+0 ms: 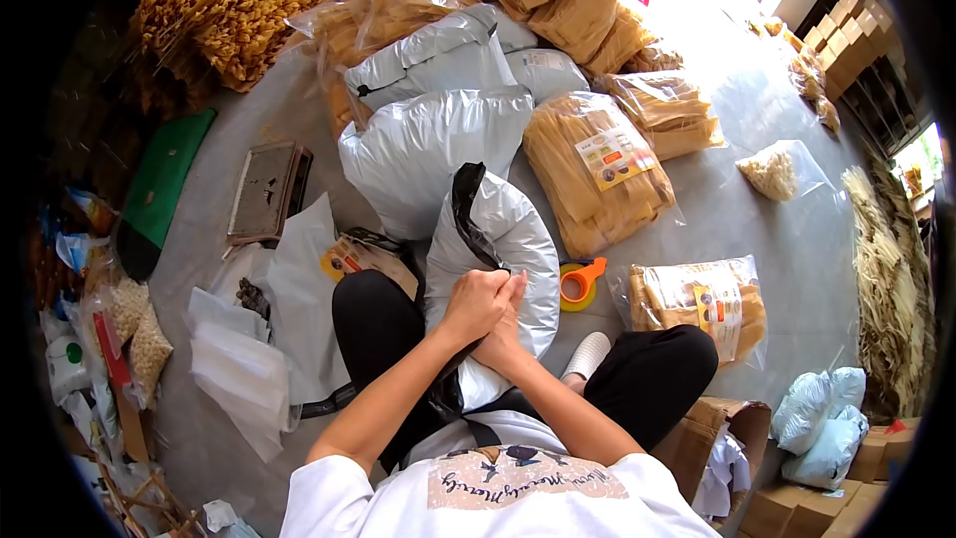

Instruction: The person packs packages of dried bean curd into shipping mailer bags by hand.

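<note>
Your left hand [478,301] and right hand [506,327] press together over the bag [518,224], at its black edge [464,204]; I cannot tell whether this grip pinches it. The bag sits between your legs [373,364]. It looks bulky yet probably light, soft and slippery, so the edge likely holds better than the bulging sides; squeeze gently, as the contents may be fragile. The tape [586,282] lies just beside it.

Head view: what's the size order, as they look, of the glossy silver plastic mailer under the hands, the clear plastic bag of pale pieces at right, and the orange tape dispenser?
1. Silver mailer
2. Bag of pale pieces
3. Tape dispenser
The bag lies farthest off, so true sizes may differ.
</note>
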Demonstrator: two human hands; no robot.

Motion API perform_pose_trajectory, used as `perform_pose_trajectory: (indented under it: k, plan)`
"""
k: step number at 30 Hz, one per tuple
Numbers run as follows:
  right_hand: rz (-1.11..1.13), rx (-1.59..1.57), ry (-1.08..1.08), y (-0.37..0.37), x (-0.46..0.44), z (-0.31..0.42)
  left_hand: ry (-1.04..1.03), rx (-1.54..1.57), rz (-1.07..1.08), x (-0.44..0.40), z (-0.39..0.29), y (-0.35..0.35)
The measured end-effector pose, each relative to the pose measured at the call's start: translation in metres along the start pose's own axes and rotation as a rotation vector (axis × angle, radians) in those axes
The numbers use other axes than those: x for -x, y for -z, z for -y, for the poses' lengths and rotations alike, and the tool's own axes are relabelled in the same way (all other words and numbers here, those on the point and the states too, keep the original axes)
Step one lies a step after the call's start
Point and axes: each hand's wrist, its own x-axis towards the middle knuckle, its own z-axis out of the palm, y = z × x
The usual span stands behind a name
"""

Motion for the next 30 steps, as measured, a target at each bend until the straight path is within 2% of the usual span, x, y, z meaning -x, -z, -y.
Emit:
perform_pose_trajectory:
  k: [1, 3, 4, 6, 8, 10, 12, 14, 17, 19, 23, 26, 30]
  plan:
    - [0.002, -0.001, 0.0, 0.005, -0.001, -0.004, 0.002, 0.0, 0.0, 0.0, 0.003, 0.002]
    - [0.257, -0.424, -0.07, 0.034, 0.001, -0.018, 0.004, 0.065, -0.077, 0.0, 0.006, 0.003]
    - [0.261, -0.421, -0.072, 0.047, 0.004, -0.021, 0.006, 0.07, -0.076, 0.001, 0.005, 0.003]
    - [0.087, -0.916, -0.177, 0.069, 0.01, -0.023, 0.01, 0.13, -0.089, 0.003, -0.003, 0.009]
    - [0.094, -0.852, -0.182, 0.079, 0.024, -0.011, 0.023, 0.088, -0.024, 0.006, -0.014, 0.014]
    - [0.252, -0.227, -0.223, 0.074, 0.038, 0.01, -0.041, 0.015, -0.02, 0.008, -0.023, 0.01]
    - [0.296, -0.159, -0.142, 0.06, 0.045, 0.015, -0.046, -0.003, -0.001, 0.008, -0.027, 0.002]
    - [0.366, -0.198, -0.161, 0.033, 0.05, 0.008, -0.03, -0.097, -0.018, 0.008, -0.027, -0.009]
    - [0.336, -0.347, -0.146, 0.01, 0.045, 0.009, -0.026, -0.284, 0.019, 0.0, -0.024, -0.029]
    - [0.231, -0.439, -0.169, -0.001, 0.049, 0.007, -0.036, -0.416, 0.066, -0.006, -0.019, -0.042]
    - [0.355, -0.44, -0.156, -0.02, 0.052, 0.0, -0.069, -0.555, 0.116, -0.012, -0.008, -0.047]
    - [0.321, -0.467, -0.161, -0.01, 0.043, 0.005, -0.005, -0.565, 0.196, -0.015, -0.013, -0.039]
    - [0.388, -0.572, -0.112, 0.031, 0.04, 0.0, 0.039, -0.583, 0.236, -0.016, -0.017, -0.041]
